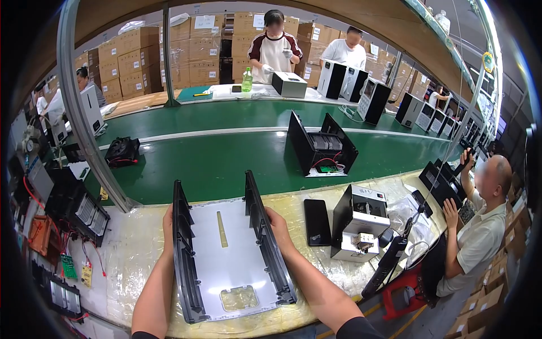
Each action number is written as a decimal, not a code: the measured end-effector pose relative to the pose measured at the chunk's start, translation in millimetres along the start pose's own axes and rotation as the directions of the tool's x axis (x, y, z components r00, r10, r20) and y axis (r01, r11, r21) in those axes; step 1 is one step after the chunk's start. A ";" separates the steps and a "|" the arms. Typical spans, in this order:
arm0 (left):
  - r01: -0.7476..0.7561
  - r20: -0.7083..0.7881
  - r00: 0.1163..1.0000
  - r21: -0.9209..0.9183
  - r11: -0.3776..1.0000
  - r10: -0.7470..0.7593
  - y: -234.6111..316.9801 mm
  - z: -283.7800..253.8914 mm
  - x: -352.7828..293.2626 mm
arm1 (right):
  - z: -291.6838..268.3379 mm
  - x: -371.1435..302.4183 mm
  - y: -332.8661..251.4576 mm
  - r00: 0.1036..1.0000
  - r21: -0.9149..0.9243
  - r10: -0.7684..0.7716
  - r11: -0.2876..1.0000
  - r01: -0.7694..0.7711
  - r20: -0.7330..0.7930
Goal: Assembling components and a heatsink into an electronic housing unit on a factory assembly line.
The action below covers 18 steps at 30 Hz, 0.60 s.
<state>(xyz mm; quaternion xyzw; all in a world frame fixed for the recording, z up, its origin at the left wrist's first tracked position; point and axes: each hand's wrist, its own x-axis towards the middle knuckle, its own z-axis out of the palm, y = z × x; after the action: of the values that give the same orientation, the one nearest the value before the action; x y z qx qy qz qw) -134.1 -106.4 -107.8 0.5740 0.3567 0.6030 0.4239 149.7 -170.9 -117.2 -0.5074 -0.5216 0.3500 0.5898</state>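
A U-shaped appliance housing (230, 257) with a white base panel and two black ribbed side walls lies in front of me, its hollow side up. The panel has a narrow slot and a rounded rectangular cutout at the near end. My left hand (168, 227) grips the outside of the left wall, its fingers mostly hidden behind it. On the opposite wall, my right hand (278, 227) is closed from outside in the same way. Right of that hand lies a flat black panel (317, 222), beside a white and black device with an uncovered top (360, 212).
Across the green conveyor (214, 164) sit a partly assembled black unit (323, 146) and a black fan (122, 151). A power screwdriver (389, 263) hangs at right. Circuit boards and wires lie left (68, 265). A metal post (84, 113) rises at left; a co-worker (480, 226) sits at right.
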 end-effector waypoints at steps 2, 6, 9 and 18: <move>0.037 -0.006 0.999 -0.030 0.999 -0.037 -2.2 0.1 -0.5 | 1.2 0.2 -2.2 1.000 -0.002 0.000 1.000 0.000 0.004; 0.036 0.002 0.999 -0.031 0.999 -0.036 7.2 5.1 -0.9 | 2.3 -1.1 -1.3 1.000 0.010 0.010 1.000 -0.010 -0.002; 0.079 0.023 0.997 -0.041 0.996 -0.078 19.1 8.9 -3.8 | 2.9 -1.9 -9.0 1.000 0.019 0.016 1.000 -0.016 0.001; -0.005 -0.012 1.000 0.016 1.000 0.005 7.5 3.1 2.2 | 6.6 0.6 2.7 1.000 0.002 0.000 1.000 0.000 -0.016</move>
<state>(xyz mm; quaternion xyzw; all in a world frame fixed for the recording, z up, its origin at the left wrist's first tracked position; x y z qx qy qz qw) -131.8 -107.4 -99.8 0.5745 0.3629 0.6047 0.4155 143.8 -168.2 -120.1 -0.5096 -0.5167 0.3466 0.5944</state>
